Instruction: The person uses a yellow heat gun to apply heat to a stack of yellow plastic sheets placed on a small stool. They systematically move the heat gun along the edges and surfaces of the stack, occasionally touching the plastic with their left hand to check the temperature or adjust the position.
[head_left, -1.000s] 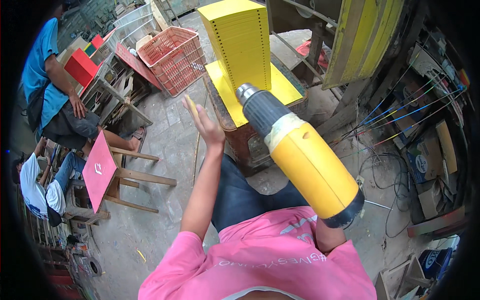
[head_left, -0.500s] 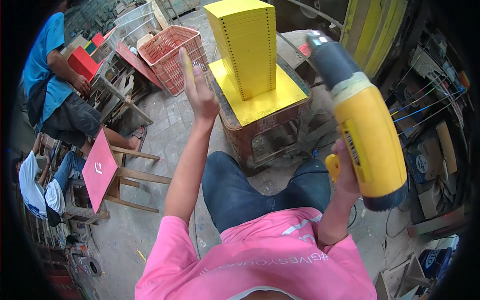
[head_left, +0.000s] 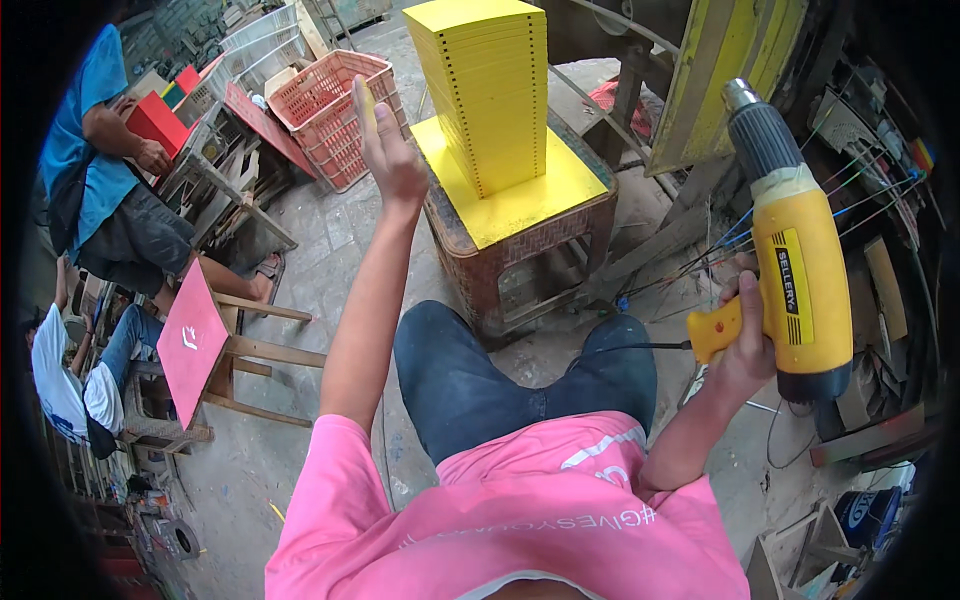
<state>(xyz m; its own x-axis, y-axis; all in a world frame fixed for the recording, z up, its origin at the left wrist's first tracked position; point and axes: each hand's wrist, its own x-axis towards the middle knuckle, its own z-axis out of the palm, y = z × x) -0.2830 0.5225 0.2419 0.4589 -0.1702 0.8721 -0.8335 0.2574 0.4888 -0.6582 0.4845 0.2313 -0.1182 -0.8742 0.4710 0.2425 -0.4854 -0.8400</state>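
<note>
My right hand (head_left: 745, 345) is wrapped round the handle of a yellow heat gun (head_left: 812, 265). Its dark, ribbed front and metal nozzle (head_left: 740, 95) point up and away, apart from the stack. My left hand (head_left: 395, 165) is raised just left of the stack, its fingers stretched upward. Yellow shows along their inner side; whether that is a thin piece or a tint is unclear. A tall stack of yellow boards (head_left: 495, 110), with rows of dark dots down its edges, stands on a flat yellow board (head_left: 565, 190) on a worn brown stool (head_left: 475, 270).
A pink-topped stool (head_left: 190, 340) lies tipped at left, near a person in blue (head_left: 100, 160); another person (head_left: 60, 360) sits farther left. A pink plastic crate (head_left: 335, 115) stands behind my left hand. Thin rods (head_left: 850, 200) and cardboard fill the right side. The gun's cord (head_left: 635, 347) crosses my leg.
The heat gun has swung to the right and away from the stack, still in my right hand. My left hand has shifted slightly up and left. The stack stands as before.
</note>
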